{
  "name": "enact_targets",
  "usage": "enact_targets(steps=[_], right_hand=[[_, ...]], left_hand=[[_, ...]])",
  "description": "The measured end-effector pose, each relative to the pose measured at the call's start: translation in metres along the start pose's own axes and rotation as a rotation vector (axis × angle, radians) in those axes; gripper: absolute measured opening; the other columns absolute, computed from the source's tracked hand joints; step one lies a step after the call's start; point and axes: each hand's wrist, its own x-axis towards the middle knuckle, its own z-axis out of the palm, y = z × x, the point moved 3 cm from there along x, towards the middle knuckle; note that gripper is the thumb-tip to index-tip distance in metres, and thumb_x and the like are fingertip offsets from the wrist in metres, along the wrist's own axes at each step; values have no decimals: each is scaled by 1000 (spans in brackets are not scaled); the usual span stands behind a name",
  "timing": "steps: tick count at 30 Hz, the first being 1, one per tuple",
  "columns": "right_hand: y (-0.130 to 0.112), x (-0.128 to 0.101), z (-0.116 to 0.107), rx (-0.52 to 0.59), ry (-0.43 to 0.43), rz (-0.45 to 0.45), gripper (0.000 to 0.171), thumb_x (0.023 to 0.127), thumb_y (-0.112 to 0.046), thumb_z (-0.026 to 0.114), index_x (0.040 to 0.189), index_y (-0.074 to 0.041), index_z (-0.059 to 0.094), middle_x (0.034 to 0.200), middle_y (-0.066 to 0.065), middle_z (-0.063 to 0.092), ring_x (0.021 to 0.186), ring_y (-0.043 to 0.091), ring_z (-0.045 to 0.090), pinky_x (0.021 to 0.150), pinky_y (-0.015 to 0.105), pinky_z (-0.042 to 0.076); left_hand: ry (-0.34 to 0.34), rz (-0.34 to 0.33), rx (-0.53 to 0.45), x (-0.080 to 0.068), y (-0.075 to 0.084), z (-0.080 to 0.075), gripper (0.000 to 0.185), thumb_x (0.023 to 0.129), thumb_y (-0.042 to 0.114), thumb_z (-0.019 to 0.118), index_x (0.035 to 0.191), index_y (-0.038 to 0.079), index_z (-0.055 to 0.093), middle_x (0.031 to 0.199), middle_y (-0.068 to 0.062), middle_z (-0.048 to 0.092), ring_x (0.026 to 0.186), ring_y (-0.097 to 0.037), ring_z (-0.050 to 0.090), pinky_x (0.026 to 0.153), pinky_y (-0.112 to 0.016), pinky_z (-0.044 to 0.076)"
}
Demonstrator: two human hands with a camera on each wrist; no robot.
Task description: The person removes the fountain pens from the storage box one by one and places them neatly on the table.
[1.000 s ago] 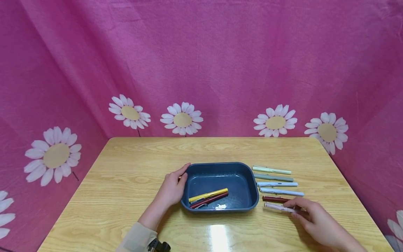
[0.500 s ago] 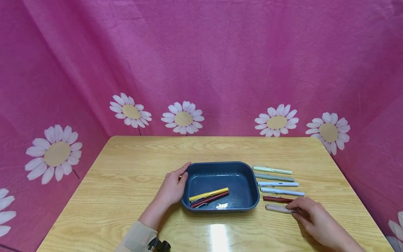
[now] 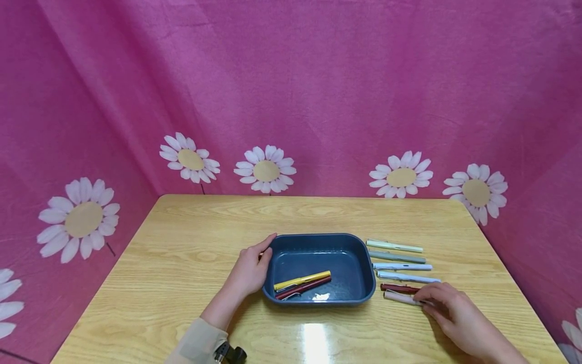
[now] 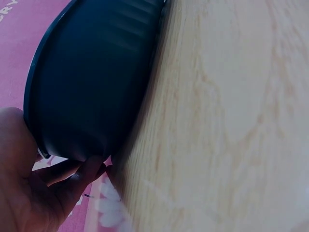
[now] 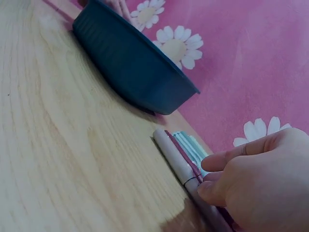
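My left hand [image 3: 247, 273] grips the left end of a dark blue rectangular tray [image 3: 325, 259], its fingers at the wall in the left wrist view. Inside lie a yellow pen [image 3: 310, 279] and a dark red pen [image 3: 314, 287], side by side and slightly slanted. To the right of the tray, my right hand [image 3: 456, 316] pinches the right part of a pale pinkish-white pen [image 3: 399, 297] that lies on the table. Its far end is hidden under the fingers. Just behind it is another dark red pen [image 3: 399, 288], partly covered by the hand.
Further back, a light blue pen [image 3: 407, 277], a pale blue pen [image 3: 403, 266], a grey-green pen [image 3: 397, 257] and a light green pen [image 3: 394, 246] lie in a row beside the tray. A pink daisy-print curtain [image 3: 318, 101] surrounds the wooden table [image 3: 204, 227].
The pale pen has rolled in my right fingers, and its clip, visible on the left part a second ago, no longer shows there. My left hand and the tray stay put.
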Motion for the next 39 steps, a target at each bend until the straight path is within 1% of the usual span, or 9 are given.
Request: enact_targets(steps=[4,7,11,17,21,25,27,32,39], right_hand=[[-6,4,-3,103,22,-6,51,81,21,79,111,-20,73,108,-7,69,99,7,64,87,7,47],[-14,9,-5,172,62,-36,51,80,24,77,113,-14,74,111,0,70,103,7,65,85,11,53],[-28,20,-10,218,74,-55,50,82,21,78,117,-13,74,114,3,71,106,8,67,81,17,58],[-50,39,-13,317,31,-13,45,88,11,79,122,-19,74,117,2,72,104,14,69,80,23,60],[-62,50,-10,369,-12,-27,45,89,9,79,124,-18,74,120,2,72,105,17,69,80,28,62],[-71,60,-6,436,-72,11,39,93,5,77,125,-17,74,123,8,71,109,17,69,81,32,64],[-76,66,-3,468,-98,24,36,96,3,75,126,-18,73,126,7,70,113,15,67,81,33,64],[-89,80,5,487,-141,-8,34,99,0,72,126,-21,72,127,0,68,118,14,63,84,34,63],[-100,99,17,386,-164,-87,34,100,-8,74,126,-28,71,125,-11,69,117,14,64,98,37,58]], left_hand=[[1,5,7,0,0,0,46,114,25,48,160,24,51,156,-12,53,144,-33,50,114,-57,42],[5,10,12,0,0,0,46,114,25,48,160,23,51,156,-12,54,144,-33,50,115,-57,42],[-1,3,12,-1,0,1,46,114,26,48,160,24,50,157,-12,53,144,-32,49,115,-56,42],[1,-8,9,-1,0,1,46,114,27,48,160,25,50,157,-11,53,145,-32,49,115,-56,42],[0,-8,10,-1,0,1,46,114,26,48,160,24,50,157,-11,53,145,-33,49,115,-56,42],[-5,-7,13,-1,0,1,46,114,25,48,160,23,50,157,-12,53,145,-33,49,115,-56,42],[-5,-8,14,-1,0,1,46,114,26,48,160,23,50,157,-11,53,145,-32,49,115,-55,42],[-4,9,20,1,0,0,46,115,25,47,160,22,50,156,-12,53,144,-32,50,115,-55,42],[0,27,16,2,0,1,46,115,23,47,160,20,50,156,-13,53,144,-32,50,115,-54,41]])
